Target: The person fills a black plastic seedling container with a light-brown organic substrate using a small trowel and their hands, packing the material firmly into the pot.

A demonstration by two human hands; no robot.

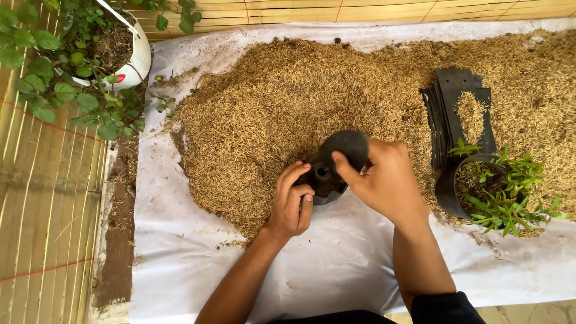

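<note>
Both hands hold a small black plastic planting bag [342,150] over the near edge of a wide heap of tan rice husk [288,96]. My left hand [292,201] pinches the bag's lower left side, fingers curled. My right hand [384,180] grips its right side, thumb pressed on the bag's front. The bag's mouth is partly hidden by my fingers.
The husk lies on a white sheet [336,264] over a bamboo mat [48,204]. At right, a black bag with a small green plant [504,192] lies beside a stack of flat black bags [459,108]. A white pot with a leafy vine [114,54] stands at top left.
</note>
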